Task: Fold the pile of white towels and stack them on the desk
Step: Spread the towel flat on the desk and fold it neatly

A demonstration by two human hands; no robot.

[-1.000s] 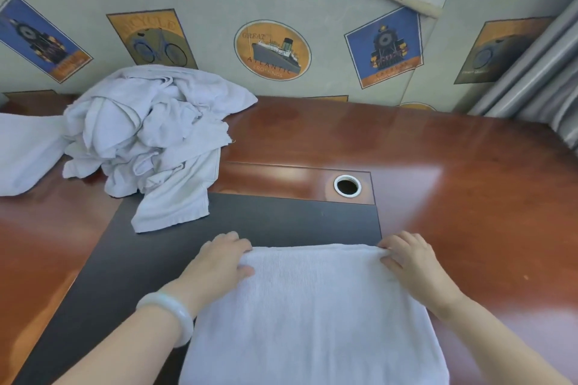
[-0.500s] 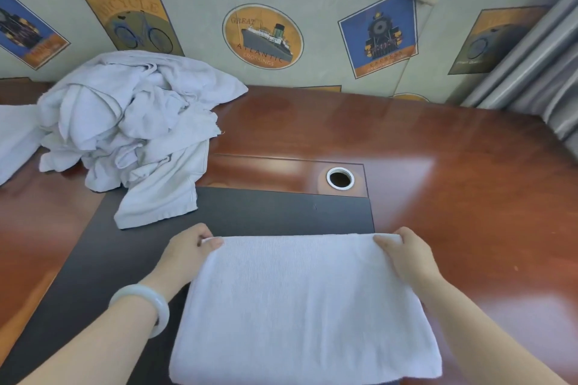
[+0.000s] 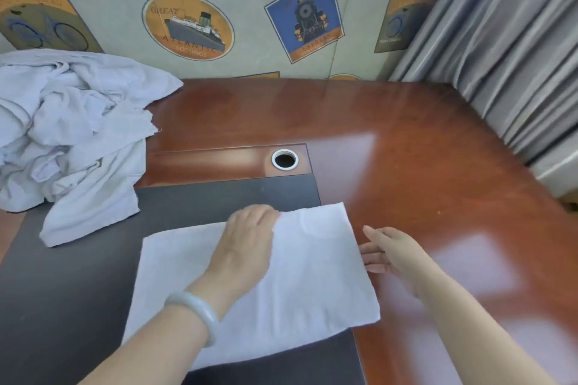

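A flat, folded white terry towel (image 3: 256, 284) lies on the desk in front of the person. Most of it rests on the dark grey rectangular desk pad (image 3: 62, 291). Its right edge overhangs onto the glossy reddish-brown wooden desk (image 3: 422, 141).

The left hand (image 3: 247, 244) lies on top of the folded towel, near the middle of its far edge. The fingers (image 3: 262, 212) are curled, with the tips at that far edge. Whether they pinch a layer of cloth or only press on it cannot be told, since the fingertips are hidden. A pale jade-coloured bangle (image 3: 195, 312) sits on the left wrist.

The right hand (image 3: 387, 253) is just beside the towel's right edge, over bare wood. Its fingers are extended and loosely spread, with the palm turned toward the towel. It grips nothing. The lower fingertips are at or touching the towel's right edge; actual contact cannot be confirmed.

A crumpled pile of unfolded white towels (image 3: 72, 134) sits at the far left, partly on the wood and partly on the pad, well apart from the folded towel. A round metal-rimmed cable hole (image 3: 284, 159) is set in the desk beyond the pad's far edge. Grey pleated curtains (image 3: 516, 56) hang at the right.
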